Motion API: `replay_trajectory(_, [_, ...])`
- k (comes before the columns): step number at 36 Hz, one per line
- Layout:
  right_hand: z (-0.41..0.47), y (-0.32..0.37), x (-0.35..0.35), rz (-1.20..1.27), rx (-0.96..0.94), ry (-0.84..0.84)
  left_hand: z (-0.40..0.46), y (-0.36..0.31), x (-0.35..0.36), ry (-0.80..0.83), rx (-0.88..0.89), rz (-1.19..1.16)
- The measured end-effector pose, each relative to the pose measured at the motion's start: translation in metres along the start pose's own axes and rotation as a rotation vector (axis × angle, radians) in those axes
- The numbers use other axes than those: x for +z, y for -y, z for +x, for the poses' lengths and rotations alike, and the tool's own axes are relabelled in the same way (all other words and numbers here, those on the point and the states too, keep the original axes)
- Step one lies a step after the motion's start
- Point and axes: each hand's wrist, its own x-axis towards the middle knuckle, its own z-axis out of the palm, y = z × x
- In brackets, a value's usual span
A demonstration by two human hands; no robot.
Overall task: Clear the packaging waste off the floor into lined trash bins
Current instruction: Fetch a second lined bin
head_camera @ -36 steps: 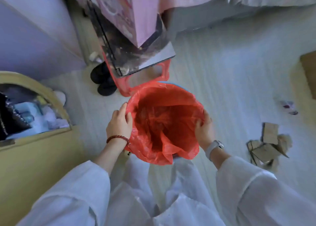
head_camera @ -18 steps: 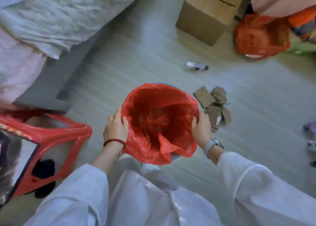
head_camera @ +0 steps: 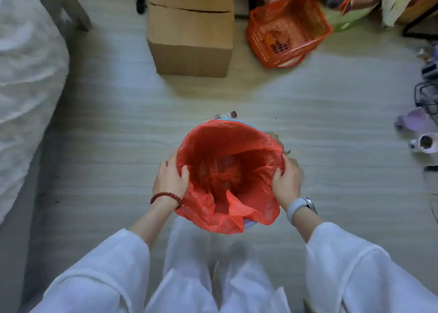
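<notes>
Both hands are gripping one trash bin (head_camera: 248,222) by its rim: the left hand (head_camera: 171,179) is hooking its thumb over the red liner (head_camera: 227,151), and the right hand (head_camera: 285,182) is curling around the opposite edge. The bin is hanging above the floor (head_camera: 106,135). Beyond the bin, one small tube (head_camera: 224,116) is peeking out, mostly hidden. Farther beyond it, one cardboard box (head_camera: 192,40) and one orange basket (head_camera: 288,33) are sitting.
</notes>
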Motion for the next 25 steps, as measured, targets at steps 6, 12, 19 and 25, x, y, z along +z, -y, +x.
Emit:
replay_trajectory(6, [0.092, 0.009, -0.01, 0.076, 0.14, -0.065, 0.099, -0.083, 0.016, 0.081, 0.104, 0.023])
replay_trajectory(12, [0.204, -0.009, -0.018, 0.099, 0.225, -0.115, 0.211, -0.165, 0.074, 0.132, 0.153, -0.029])
replay_trajectory(19, [0.324, -0.047, 0.012, 0.267, 0.283, -0.181, 0.321, -0.228, 0.176, 0.125, 0.171, -0.14])
replay_trajectory(25, [0.408, -0.089, 0.047, 0.278, 0.278, -0.219, 0.391, -0.257, 0.26, 0.123, 0.31, -0.043])
